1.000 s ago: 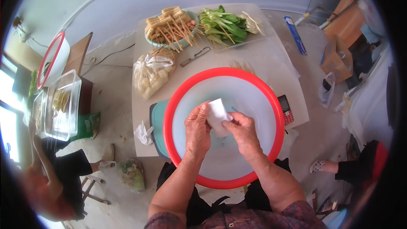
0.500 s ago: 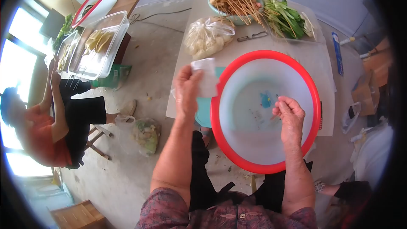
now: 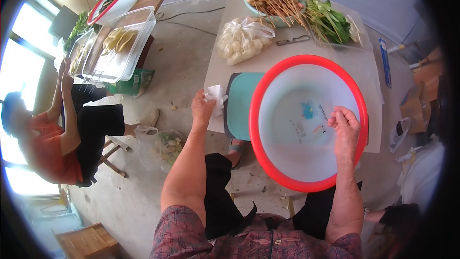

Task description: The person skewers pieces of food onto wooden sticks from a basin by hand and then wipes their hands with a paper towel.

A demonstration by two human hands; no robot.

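My left hand [image 3: 201, 109] is closed on a crumpled white tissue [image 3: 217, 97], held near the table's left edge beside a teal board [image 3: 240, 100]. My right hand [image 3: 346, 129] hovers over the right side of a large white basin with a red rim [image 3: 254, 115]. Its thumb and fingers are pinched together; whatever they hold, if anything, is too small to make out. Blue and dark printed marks [image 3: 307, 110] show on the basin's bottom.
Behind the basin are a bag of pale food pieces [image 3: 243, 43], a metal peeler-like tool [image 3: 293, 40], a bowl of skewers [image 3: 275, 2] and leafy greens [image 3: 330, 21]. At left another person [image 3: 52, 139] sits by a clear tray [image 3: 125, 67].
My left hand has moved left and down, away from the basin, and the tissue looks more crumpled. My right hand stays pinched, slightly farther right. The whole view has shifted a little.
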